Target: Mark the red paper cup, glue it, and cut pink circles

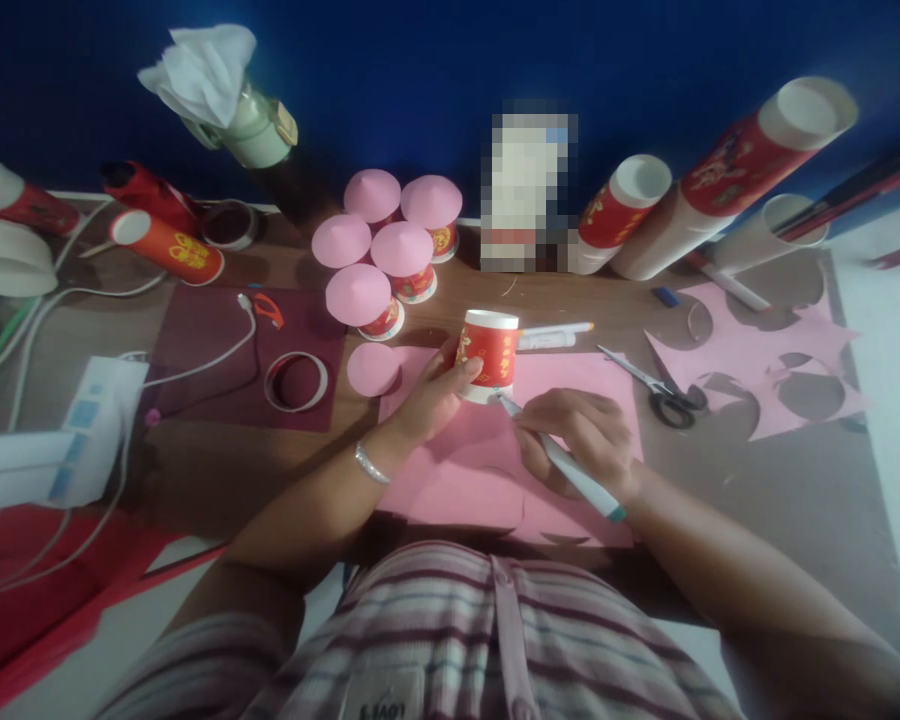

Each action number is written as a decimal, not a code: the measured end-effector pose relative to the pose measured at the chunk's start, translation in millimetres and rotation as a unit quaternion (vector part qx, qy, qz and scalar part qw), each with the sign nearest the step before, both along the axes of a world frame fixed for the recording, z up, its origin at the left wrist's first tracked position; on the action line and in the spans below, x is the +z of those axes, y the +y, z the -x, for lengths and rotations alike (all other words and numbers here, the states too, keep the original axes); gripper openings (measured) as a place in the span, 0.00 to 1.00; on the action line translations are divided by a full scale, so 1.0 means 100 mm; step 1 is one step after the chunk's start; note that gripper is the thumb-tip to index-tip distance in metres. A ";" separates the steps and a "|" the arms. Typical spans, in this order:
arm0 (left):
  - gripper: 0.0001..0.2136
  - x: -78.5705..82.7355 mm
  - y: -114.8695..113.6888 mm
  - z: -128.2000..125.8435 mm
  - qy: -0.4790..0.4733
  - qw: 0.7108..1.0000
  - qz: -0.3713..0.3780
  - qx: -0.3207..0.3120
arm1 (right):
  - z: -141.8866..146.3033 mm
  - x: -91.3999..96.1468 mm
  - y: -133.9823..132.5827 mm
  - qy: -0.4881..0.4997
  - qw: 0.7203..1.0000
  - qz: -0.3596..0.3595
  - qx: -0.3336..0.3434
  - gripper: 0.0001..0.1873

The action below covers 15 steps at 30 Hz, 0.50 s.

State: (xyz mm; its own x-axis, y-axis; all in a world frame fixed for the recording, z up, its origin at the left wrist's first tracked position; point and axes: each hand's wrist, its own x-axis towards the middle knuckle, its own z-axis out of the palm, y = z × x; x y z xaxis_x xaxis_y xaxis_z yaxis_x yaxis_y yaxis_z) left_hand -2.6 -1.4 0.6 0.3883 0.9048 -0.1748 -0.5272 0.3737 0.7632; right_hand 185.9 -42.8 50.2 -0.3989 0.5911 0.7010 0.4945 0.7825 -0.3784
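Head view: my left grip [444, 392] held a red cup [487, 348] over the pink paper [442, 490]; my right grip [581, 435] pinched a white pen [581, 481] near its low edge. Past the paper's far left corner, five cups [382, 322] wore pink cone tops [358, 293]; mine had none.

The fingers of the left hand [436, 396] are partly hidden by the cup [496, 352]; a pale object [523, 185] is blurred by pixelation; lettering [382, 711] on the shirt [450, 620] is cut off by the bottom edge.
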 end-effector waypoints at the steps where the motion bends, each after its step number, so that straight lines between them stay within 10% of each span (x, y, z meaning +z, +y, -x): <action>1: 0.17 0.00 0.00 0.00 0.000 1.000 0.003 0.003 | 0.00 0.00 0.00 0.001 1.000 0.000 0.002 0.09; 15: 0.17 -0.01 0.00 0.01 -0.001 1.000 0.003 -0.006 | 0.00 0.00 0.01 0.006 1.000 -0.001 -0.001 0.11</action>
State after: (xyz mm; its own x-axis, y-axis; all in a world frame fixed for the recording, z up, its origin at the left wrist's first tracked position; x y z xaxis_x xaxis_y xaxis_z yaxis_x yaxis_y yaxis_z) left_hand -3.3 -1.6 -0.2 0.4002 0.8986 -0.1800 -0.5234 0.3854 0.7600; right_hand 185.8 -41.9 49.8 -0.3900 0.5911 0.7061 0.4918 0.7820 -0.3830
